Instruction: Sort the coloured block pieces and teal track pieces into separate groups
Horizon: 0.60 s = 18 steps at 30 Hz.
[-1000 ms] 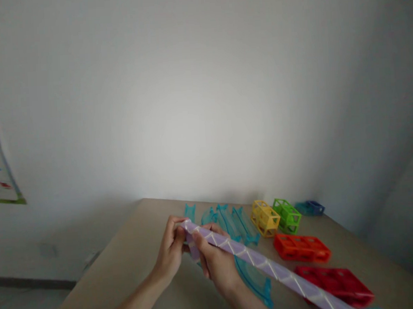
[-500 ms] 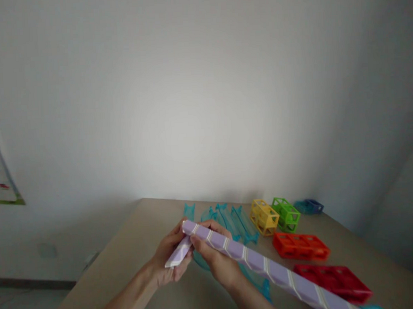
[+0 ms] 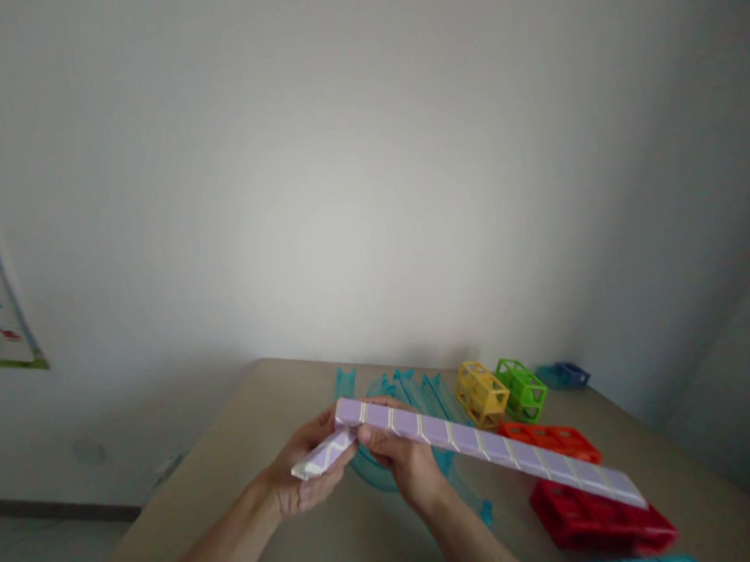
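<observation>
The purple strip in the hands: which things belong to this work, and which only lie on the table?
In hand:
- purple strip, long part held by the right hand
- its folded end, held by the left hand

Lying about:
- clear blue track pieces
- yellow cube
- green cube
- orange block
- red block
- blue piece

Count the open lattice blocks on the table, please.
5: yellow block and green block at the back, blue block behind them, orange block and red block nearer. More may be hidden.
</observation>
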{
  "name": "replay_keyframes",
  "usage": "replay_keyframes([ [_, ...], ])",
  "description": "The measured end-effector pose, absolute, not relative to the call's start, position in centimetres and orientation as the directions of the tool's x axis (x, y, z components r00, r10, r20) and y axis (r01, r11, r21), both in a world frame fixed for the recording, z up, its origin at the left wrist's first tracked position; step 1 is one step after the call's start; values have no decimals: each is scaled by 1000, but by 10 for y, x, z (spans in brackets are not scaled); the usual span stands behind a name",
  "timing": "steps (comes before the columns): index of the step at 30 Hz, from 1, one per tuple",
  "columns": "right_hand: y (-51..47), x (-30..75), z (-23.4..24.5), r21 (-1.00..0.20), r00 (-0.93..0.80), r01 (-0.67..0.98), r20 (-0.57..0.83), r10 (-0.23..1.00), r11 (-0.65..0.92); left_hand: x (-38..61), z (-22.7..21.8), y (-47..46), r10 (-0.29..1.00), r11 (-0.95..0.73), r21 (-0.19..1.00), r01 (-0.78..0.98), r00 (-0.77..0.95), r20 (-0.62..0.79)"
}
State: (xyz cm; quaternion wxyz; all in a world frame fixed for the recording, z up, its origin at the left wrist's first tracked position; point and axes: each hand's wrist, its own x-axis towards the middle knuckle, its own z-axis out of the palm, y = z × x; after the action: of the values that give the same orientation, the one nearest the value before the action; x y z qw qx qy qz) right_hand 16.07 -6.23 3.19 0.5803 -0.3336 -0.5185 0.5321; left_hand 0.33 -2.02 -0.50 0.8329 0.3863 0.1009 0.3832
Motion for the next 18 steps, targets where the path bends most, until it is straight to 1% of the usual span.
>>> replay_keyframes([
  [3, -63, 162, 32, -943, -98, -245, 254, 962, 224, 3, -3, -20, 531, 536, 698, -475, 832, 158],
  [4, -63, 163, 32, -944, -95, -239, 257, 962, 229, 3, -3, -20, 515, 536, 699, -474, 839, 174],
  [6, -62, 164, 31, -945, -81, -230, 257, 963, 233, 5, -3, -19, 554, 481, 717, -505, 809, 197],
  [9, -60, 166, 31, -953, -55, -191, 249, 967, 235, 10, -3, -19, 668, 343, 748, -569, 707, 232],
  [13, -61, 163, 33, -963, -69, -129, 245, 967, 235, 14, -1, -19, 778, 146, 804, -576, 569, 267],
  [16, -64, 156, 32, -955, -27, -172, 248, 968, 240, 17, 0, -19, 835, 49, 827, -561, 477, 274],
  [18, -65, 152, 29, -943, -3, -216, 260, 965, 254, 18, 2, -20, 842, 29, 840, -542, 466, 271],
])
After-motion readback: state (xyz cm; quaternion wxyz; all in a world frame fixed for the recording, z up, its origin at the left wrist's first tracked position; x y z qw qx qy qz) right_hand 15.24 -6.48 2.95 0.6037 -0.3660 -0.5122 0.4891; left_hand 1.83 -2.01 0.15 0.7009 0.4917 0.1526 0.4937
